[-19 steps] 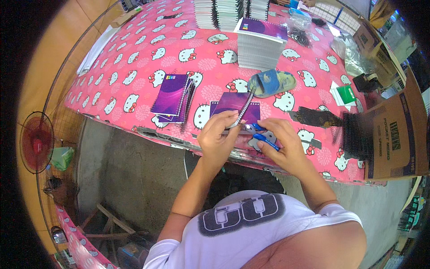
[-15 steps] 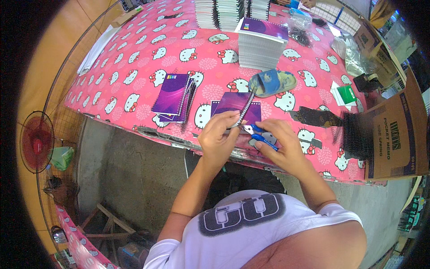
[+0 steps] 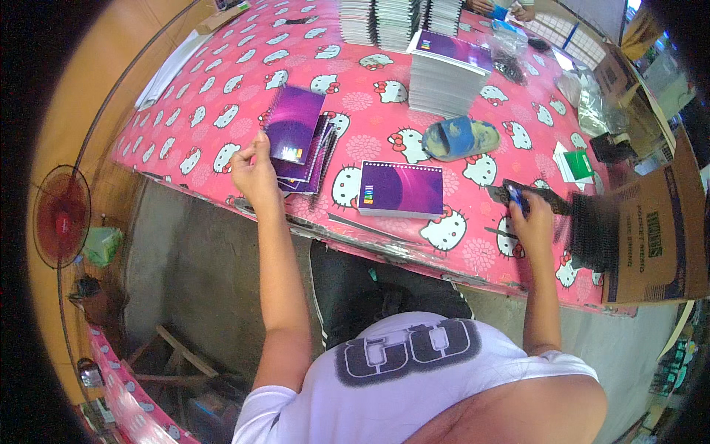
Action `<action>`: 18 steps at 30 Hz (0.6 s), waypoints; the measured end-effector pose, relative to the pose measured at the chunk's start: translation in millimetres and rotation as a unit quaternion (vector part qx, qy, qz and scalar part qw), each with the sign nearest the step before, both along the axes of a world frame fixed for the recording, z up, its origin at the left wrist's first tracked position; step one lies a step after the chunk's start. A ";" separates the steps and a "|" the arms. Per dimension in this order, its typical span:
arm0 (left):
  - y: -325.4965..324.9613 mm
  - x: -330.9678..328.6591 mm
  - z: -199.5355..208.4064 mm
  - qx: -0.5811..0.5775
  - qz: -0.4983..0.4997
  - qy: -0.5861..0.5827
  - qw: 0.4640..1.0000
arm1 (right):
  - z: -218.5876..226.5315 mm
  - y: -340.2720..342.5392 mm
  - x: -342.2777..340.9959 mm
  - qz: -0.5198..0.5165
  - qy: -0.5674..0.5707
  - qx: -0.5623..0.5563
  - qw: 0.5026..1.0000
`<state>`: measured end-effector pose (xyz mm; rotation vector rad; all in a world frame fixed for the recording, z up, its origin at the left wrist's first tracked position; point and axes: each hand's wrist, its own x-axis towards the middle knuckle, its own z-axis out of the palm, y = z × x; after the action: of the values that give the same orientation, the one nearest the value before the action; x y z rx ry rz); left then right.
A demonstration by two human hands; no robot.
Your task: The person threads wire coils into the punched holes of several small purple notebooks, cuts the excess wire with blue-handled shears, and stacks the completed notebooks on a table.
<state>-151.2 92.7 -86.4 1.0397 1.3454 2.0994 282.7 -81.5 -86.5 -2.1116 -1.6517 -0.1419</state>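
Observation:
My left hand [image 3: 257,176] pinches the edge of a purple spiral notebook [image 3: 296,122], which lies over a small pile of bound notebooks [image 3: 323,152] on the left. Out to the right, my right hand [image 3: 535,220] is closed around blue-handled pliers [image 3: 515,198], low over the tabletop beside some dark coils. Between my hands lies a purple-covered pad [image 3: 401,189] with punched holes along its far edge and no coil through them. Just behind that pad rests a blue and yellow slipper [image 3: 462,138].
A tall stack of purple-covered pads [image 3: 450,78] stands beyond the slipper, with more notebook stacks [image 3: 396,22] farther back. Black coils [image 3: 592,226] spill beside a cardboard box [image 3: 651,237] at right. Another person's hands [image 3: 518,11] show at the far edge.
My hands have moved apart: the left carried the notebook to the left pile, the right took the pliers rightward. The pad in the middle now shows fully.

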 end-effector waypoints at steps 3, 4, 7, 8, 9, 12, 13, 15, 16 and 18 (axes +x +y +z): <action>12.8 -26.2 -36.5 -0.068 0.021 0.087 0.994 | -6.9 2.4 -10.1 0.038 -0.086 0.052 0.994; 14.2 -30.0 -41.4 -0.078 0.026 0.118 0.990 | 13.0 12.7 -39.4 0.077 -0.054 0.065 0.993; 8.0 -24.2 -34.1 -0.154 0.020 0.115 0.981 | 55.6 38.8 -136.5 0.295 0.069 0.031 0.953; 1.4 -10.3 -24.8 -0.139 0.037 0.108 0.984 | 55.0 49.7 -161.3 0.373 0.030 0.038 0.926; -6.4 -0.8 -10.7 -0.136 0.050 0.134 0.980 | 53.8 58.3 -181.6 0.449 -0.011 0.047 0.892; -32.1 10.6 16.8 -0.097 0.063 0.191 0.975 | 50.3 73.2 -211.8 0.454 -0.133 -0.029 0.880; -42.2 9.4 19.4 -0.083 0.034 0.158 0.983 | 50.8 77.6 -216.2 0.451 -0.159 -0.063 0.876; -55.3 9.5 24.0 -0.053 -0.026 0.090 0.994 | 53.1 91.3 -217.4 0.470 -0.134 -0.108 0.866; -60.0 7.1 24.9 -0.047 -0.066 0.049 0.996 | 54.6 99.3 -210.4 0.495 -0.083 -0.120 0.856; -68.2 14.1 31.4 -0.046 -0.122 -0.018 0.991 | 59.3 109.6 -201.3 0.536 -0.032 -0.125 0.835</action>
<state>-137.1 24.5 -54.9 1.0654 1.2185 1.8501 81.4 28.1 -27.2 -1.0187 -2.7295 0.3794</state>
